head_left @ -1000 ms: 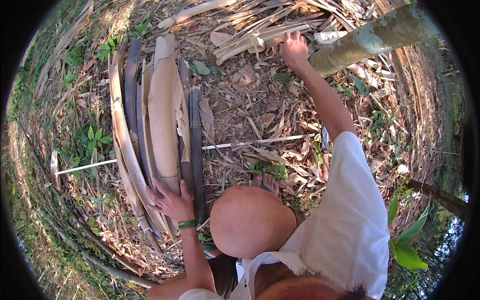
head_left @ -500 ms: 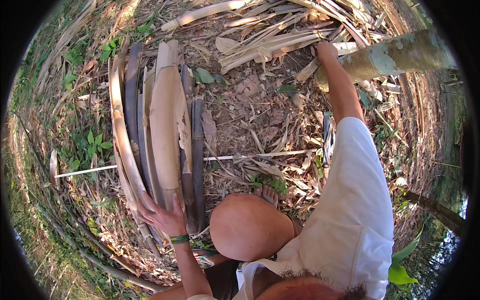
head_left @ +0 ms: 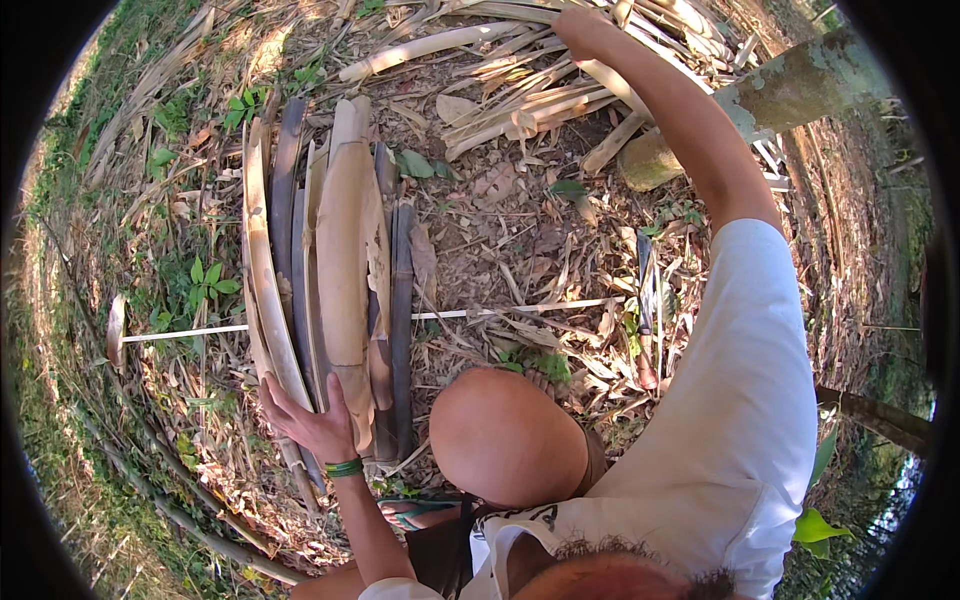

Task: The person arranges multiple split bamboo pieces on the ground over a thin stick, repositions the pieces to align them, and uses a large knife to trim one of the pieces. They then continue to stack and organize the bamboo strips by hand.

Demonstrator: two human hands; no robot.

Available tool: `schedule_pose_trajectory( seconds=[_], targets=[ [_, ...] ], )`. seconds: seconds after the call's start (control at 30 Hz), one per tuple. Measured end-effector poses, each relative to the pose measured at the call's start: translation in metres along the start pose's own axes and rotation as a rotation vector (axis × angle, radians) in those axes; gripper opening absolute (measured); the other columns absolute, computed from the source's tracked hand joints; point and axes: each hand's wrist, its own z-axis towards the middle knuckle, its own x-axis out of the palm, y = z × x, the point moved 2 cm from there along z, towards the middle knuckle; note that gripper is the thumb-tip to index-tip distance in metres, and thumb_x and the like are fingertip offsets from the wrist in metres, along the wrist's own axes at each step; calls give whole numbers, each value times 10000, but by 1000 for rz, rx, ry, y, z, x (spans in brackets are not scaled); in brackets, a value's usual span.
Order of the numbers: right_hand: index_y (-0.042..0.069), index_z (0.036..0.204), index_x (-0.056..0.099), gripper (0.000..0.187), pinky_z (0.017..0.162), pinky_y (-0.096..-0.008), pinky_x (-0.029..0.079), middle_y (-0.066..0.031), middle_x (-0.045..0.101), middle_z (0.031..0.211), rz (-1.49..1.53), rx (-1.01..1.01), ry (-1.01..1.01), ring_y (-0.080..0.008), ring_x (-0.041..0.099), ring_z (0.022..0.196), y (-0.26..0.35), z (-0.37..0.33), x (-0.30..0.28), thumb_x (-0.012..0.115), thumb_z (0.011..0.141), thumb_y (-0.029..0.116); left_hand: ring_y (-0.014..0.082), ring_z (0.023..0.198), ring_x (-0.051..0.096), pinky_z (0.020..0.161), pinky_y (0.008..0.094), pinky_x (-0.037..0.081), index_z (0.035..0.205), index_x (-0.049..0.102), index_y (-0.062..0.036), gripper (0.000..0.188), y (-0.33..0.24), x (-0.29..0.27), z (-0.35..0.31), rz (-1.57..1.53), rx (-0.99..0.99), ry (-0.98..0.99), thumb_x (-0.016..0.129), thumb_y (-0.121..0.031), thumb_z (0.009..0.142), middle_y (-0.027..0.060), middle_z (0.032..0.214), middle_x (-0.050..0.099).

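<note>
A bundle of split bamboo lengths lies side by side on the left, with a broad tan piece on top and a dark narrow length along its right side. My left hand rests on the bundle's near end, fingers spread and thumb apart, touching the pale curved strip on the outer left. Under the bundle runs a thin whitish strip, crosswise on the ground. My right hand is stretched far forward over a heap of dry bamboo pieces; its fingers are hidden, so any hold does not show.
A pale, blotched tree trunk or log juts in at the far right, by my right forearm. On the ground before my right side lies a dark narrow object with a reddish-brown end. Dry leaves and green seedlings lie around. My bent knee is near the bundle.
My right hand has moved left and farther away, from beside the trunk's end to over the heap. My left hand has stayed at the bundle's near end, shifting slightly. The whole view has tilted a little.
</note>
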Motion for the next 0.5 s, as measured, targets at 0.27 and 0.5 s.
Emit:
schedule_pose_trajectory(
  seconds=[0.27, 0.5],
  targets=[
    [-18, 764, 733, 162, 712, -462, 566, -234, 704, 777, 188, -321, -633, -403, 707, 825, 43, -101, -278, 738, 720, 138, 433, 1310, 467, 1090, 507, 402, 1509, 369, 23, 905, -63, -3, 44, -448, 100, 11, 838, -286, 800, 270, 1408, 478],
    [-44, 824, 710, 210, 737, -449, 551, -262, 673, 769, 538, -454, -921, -410, 685, 812, 78, -170, -367, 695, 754, 153, 432, 1342, 460, 1115, 474, 387, 1557, 195, 49, 1120, -138, 25, 118, -887, 121, 73, 883, -283, 738, 313, 1430, 463]
  ],
)
